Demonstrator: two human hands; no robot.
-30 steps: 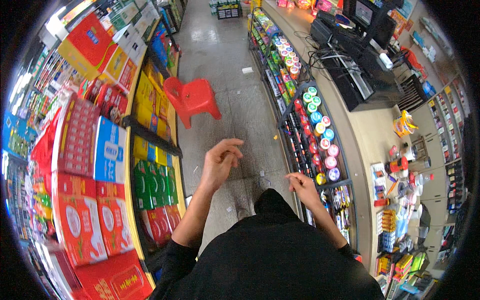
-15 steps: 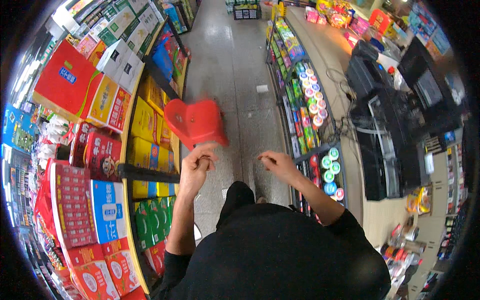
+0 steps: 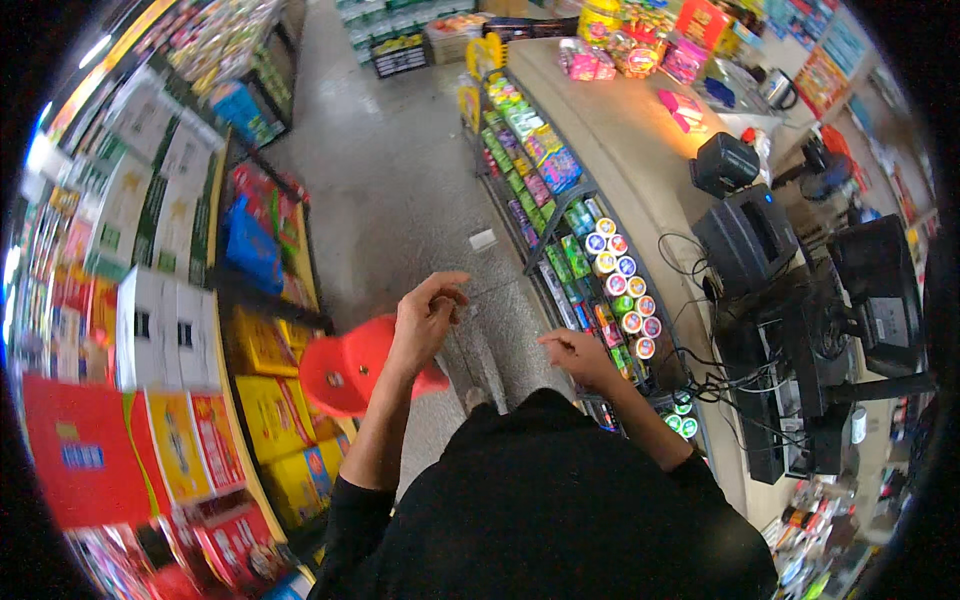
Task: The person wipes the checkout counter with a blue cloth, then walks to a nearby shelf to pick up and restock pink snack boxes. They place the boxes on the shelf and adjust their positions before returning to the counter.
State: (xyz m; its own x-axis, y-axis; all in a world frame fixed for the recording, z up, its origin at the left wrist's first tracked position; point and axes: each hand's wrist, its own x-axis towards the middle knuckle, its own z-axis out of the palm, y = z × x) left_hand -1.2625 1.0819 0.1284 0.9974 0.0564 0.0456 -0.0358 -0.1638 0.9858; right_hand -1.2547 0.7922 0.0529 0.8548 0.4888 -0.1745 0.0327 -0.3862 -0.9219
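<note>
My left hand [image 3: 430, 315] is raised in the aisle with its fingers loosely bent and apart, holding nothing. Below and beside it stands a red plastic chair [image 3: 345, 365], partly hidden by my left forearm. My right hand [image 3: 580, 358] hangs in the air on the other side. Its fingers are half curled with the index finger reaching out, and nothing shows in them. Nearest to it is a low rack [image 3: 575, 255] of small packets and round tubs along the counter.
Shelves of boxed goods, among them a large red box [image 3: 85, 450], line the left. On the right, the counter [image 3: 640, 160] carries black machines [image 3: 745, 235] with loose cables. A small white piece [image 3: 483, 240] lies on the floor. Crates [image 3: 400, 58] stand at the far end.
I have moved forward along the aisle and my view has turned. The red chair now lies closer, beside my left arm. Both hands stay raised and empty; the left one's fingers have loosened.
</note>
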